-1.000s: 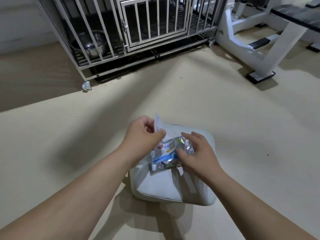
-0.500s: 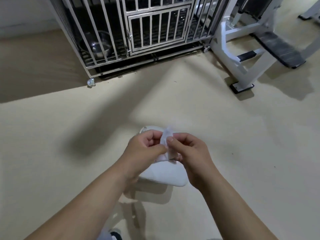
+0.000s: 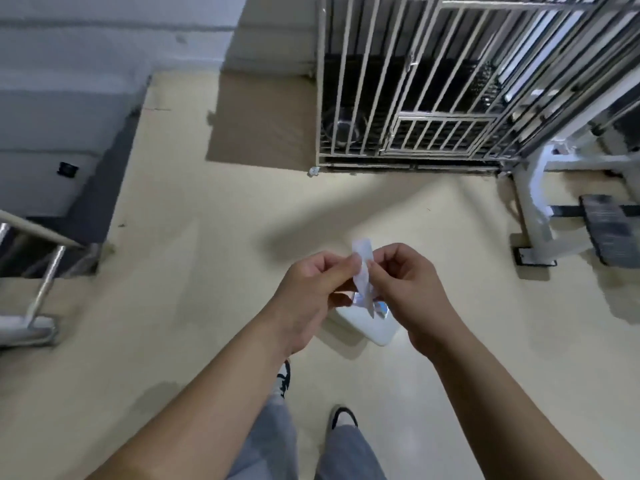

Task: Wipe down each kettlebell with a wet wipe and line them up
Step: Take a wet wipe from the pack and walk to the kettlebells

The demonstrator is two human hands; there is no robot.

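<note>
Beige floor point(image 3: 173, 306) fills most of the view. Metal barred cage point(image 3: 415, 81) top right, standing on the floor, small caster point(image 3: 313, 172) at its near-left corner; steel bowl point(image 3: 343, 128) inside, behind the bars. White bench frame point(image 3: 533, 202) right of the cage, foot on the floor. Stair opening with a metal railing point(image 3: 45, 282) at far left.

White pad point(image 3: 367, 323) lies on the floor, centre frame, partly hidden by the hands. Person stands over it; two shoes point(image 3: 341, 415) and grey trouser legs show at the bottom.

Left hand point(image 3: 308, 292): fingers curled, thumb and forefinger pinching the wet wipe point(image 3: 362, 268). Right hand point(image 3: 405, 285): same, pinching the wipe from the other side. Wipe is a narrow folded white strip, held upright between the two hands in the air above the pad, top end poking up past the fingertips.

Shiny packet point(image 3: 381, 310) shows just below the right hand, over the pad. Cannot tell whether it rests on the pad or is held.
</note>
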